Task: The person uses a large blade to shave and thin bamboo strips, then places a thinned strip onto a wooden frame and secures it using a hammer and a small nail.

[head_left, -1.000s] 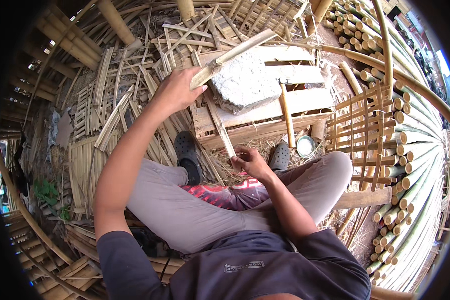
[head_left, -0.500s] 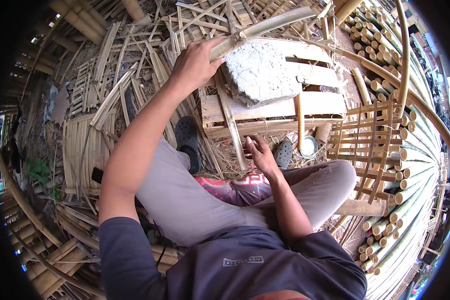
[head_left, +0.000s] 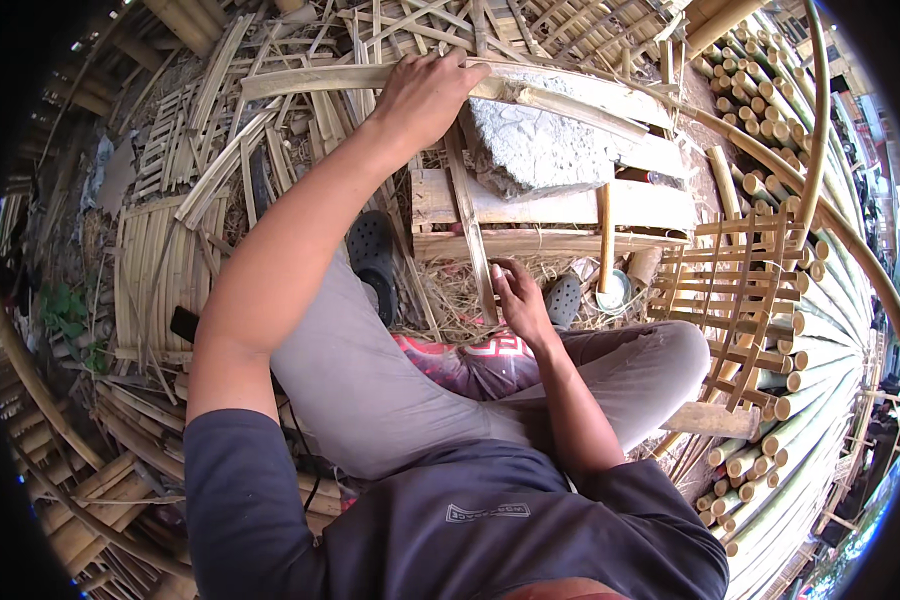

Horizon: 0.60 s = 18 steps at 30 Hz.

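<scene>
My left hand [head_left: 425, 98] is wrapped round the middle of a long split-bamboo strip [head_left: 310, 81]. The strip lies crosswise over the far edge of a rough whitish concrete block [head_left: 540, 150], its right part passing above the block. That block rests on a low bench of pale planks [head_left: 590, 208]. Nearer me, my right hand [head_left: 520, 300] has its fingers loosely bent and apart, with nothing visible in them. Just left of it, a thin bamboo slat [head_left: 467, 215] leans against the bench; whether the fingertips touch it, I cannot tell.
A wooden stick [head_left: 605, 240] stands upright against the bench front, beside a round tin [head_left: 617, 290]. At right are a bamboo lattice [head_left: 735, 290] and stacked bamboo poles [head_left: 830, 375]. Loose strips [head_left: 235, 180] litter the left ground. Grey clogs [head_left: 372, 255] are on my feet.
The bamboo strip has swung from slanting up rightward to sloping slightly down rightward, and more of its left part shows. My left hand moved up and right with it. My right hand barely moved.
</scene>
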Available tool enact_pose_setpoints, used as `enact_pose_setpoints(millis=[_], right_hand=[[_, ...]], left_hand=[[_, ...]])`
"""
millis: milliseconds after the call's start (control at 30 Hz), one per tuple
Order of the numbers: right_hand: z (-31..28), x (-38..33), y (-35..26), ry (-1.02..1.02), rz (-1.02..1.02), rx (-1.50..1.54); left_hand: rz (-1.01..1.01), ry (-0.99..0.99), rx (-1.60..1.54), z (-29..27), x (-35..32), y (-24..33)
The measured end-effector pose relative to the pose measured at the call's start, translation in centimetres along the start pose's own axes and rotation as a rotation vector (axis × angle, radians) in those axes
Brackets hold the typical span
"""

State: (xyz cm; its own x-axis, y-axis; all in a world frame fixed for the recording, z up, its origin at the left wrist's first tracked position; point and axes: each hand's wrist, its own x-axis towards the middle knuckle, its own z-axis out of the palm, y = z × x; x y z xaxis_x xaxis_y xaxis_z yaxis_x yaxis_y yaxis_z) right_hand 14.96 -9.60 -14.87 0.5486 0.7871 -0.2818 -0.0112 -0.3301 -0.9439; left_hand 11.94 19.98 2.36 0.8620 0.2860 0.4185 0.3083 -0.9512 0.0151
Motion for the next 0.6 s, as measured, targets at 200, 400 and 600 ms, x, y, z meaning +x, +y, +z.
enact_pose_setpoints(millis=[200, 400, 600], right_hand=[[-0.3, -0.1, -3.2, -0.051, 0.03, 0.046], [-0.3, 1.9, -5.1, -0.146, 0.186, -0.017], [0.5, 2.5, -5.3, -0.297, 0.172, 0.209]], left_hand=[[-0.038, -0.071, -0.059, -0.2, -0.1, -0.2], [-0.063, -0.162, -0.091, -0.2, -0.2, -1.3], [-0.148, -0.268, -0.129, -1.2, -0.2, -2.6]])
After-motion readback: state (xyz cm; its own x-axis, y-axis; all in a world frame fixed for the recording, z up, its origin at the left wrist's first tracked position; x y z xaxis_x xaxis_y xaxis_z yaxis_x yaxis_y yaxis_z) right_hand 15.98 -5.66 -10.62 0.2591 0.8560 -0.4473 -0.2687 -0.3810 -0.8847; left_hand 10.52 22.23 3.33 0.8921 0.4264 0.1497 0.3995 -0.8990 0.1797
